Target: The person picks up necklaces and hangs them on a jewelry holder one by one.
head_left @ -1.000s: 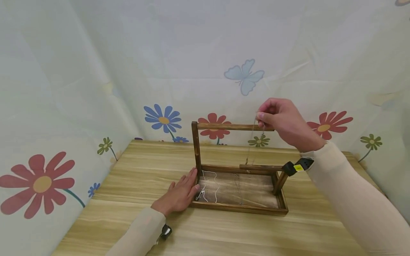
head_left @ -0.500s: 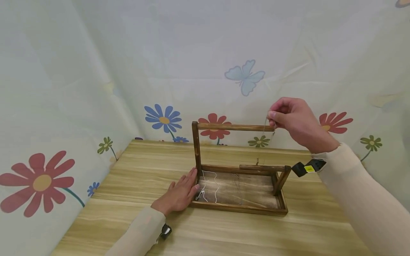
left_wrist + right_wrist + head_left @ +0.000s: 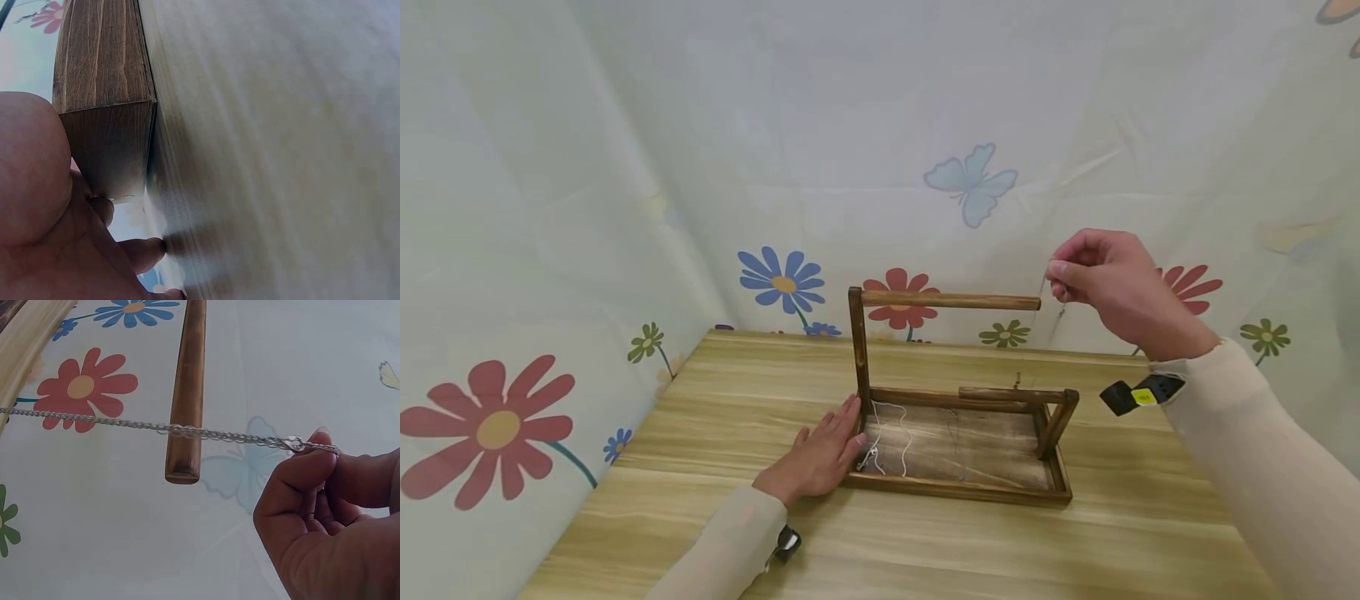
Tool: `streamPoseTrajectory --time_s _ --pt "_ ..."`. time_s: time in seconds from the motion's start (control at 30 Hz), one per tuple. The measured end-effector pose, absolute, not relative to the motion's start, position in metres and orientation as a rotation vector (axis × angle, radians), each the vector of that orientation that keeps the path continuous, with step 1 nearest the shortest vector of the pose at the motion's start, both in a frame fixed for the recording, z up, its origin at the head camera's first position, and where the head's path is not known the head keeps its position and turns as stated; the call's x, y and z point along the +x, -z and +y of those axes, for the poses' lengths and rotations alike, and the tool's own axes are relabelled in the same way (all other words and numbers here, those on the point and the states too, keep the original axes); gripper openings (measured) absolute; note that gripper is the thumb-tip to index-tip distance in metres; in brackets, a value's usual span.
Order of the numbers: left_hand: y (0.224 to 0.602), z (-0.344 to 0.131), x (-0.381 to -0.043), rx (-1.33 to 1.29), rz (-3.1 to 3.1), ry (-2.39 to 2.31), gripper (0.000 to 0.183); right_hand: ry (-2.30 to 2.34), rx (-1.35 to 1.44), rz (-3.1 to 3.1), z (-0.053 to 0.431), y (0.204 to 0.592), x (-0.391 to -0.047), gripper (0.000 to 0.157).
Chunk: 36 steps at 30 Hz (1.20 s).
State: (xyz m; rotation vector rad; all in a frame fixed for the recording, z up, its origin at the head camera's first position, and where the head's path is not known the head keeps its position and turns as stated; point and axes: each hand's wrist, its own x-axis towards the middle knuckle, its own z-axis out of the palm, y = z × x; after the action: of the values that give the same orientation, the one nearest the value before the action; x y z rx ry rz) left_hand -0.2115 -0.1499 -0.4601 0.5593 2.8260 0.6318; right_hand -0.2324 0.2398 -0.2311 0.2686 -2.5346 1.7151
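My right hand [image 3: 1101, 271] pinches a silver chain necklace [image 3: 231, 436] between thumb and fingertips, just right of the free end of the upper bar [image 3: 951, 300] on a dark wooden jewellery stand [image 3: 962, 492]. In the right wrist view the chain runs leftward from a small clasp [image 3: 294, 444] and overlaps the bar's end. My left hand [image 3: 820, 458] lies with straight fingers against the stand's left side; the left wrist view has its thumb [image 3: 31, 169] beside the base corner [image 3: 106, 137]. A silver chain [image 3: 907, 437] and a thinner one [image 3: 957, 442] lie in the stand's tray.
A shorter lower bar [image 3: 1011, 393] reaches left from a short post [image 3: 1060, 425] on the stand's right side. The stand sits on a wood-grain table [image 3: 760, 367]. A flower-printed cloth [image 3: 820, 167] hangs behind and at both sides.
My right hand has moved right with the necklace, from over the upper bar's end to beyond it, so the bar's tip now shows. My left hand has stayed in place.
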Motion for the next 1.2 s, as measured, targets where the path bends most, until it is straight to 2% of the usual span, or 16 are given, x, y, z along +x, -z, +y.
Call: streamPoseTrajectory --time_s 1.2 --pt "0.459 -0.15 -0.213 0.556 2.816 -0.617 0.066 -1.643 0.148 -2.619 0.252 0.233 -0.25 0.021"
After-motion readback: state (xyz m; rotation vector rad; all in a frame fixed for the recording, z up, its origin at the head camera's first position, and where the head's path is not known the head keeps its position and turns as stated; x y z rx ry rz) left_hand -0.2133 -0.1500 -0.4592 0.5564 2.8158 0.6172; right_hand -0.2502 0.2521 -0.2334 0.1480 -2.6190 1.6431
